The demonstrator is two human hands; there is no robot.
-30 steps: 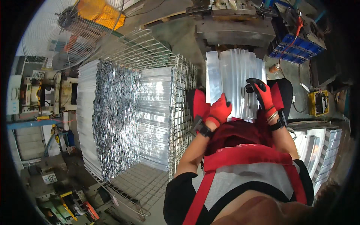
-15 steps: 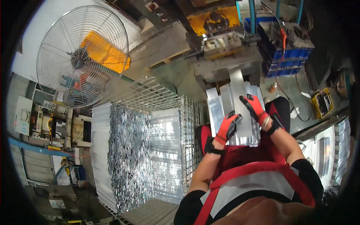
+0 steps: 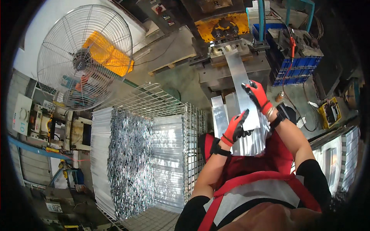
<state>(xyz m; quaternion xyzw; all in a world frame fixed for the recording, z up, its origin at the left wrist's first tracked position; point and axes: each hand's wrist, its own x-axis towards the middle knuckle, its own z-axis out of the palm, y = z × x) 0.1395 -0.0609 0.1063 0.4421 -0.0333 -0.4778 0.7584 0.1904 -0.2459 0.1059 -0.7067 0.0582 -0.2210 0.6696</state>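
Note:
A long flat metal strip [image 3: 239, 73] slants away from me, its far end in the die [image 3: 231, 52] of a press. My right hand [image 3: 259, 97], in a red glove with dark fingertips, is closed on the strip's right edge about halfway along. My left hand [image 3: 236, 130], gloved alike, is closed at the strip's left edge close to its near end; its fingertips partly cover the metal there. Under the strip, a pile of similar metal strips [image 3: 218, 115] lies across my lap, partly hidden by both hands.
To my left stands a wire mesh cage [image 3: 194, 142] filled with stacked metal strips [image 3: 167, 161]. A large caged fan [image 3: 83, 59] is beyond it. Blue crates [image 3: 293, 69] with tools on top stand right of the press, near a yellow bin [image 3: 330, 111]. A cable trails on the floor.
Both hands and the held strip have changed position: the strip has moved forward and slightly left, so its far end now reaches the press die. My right hand has moved up along with it.

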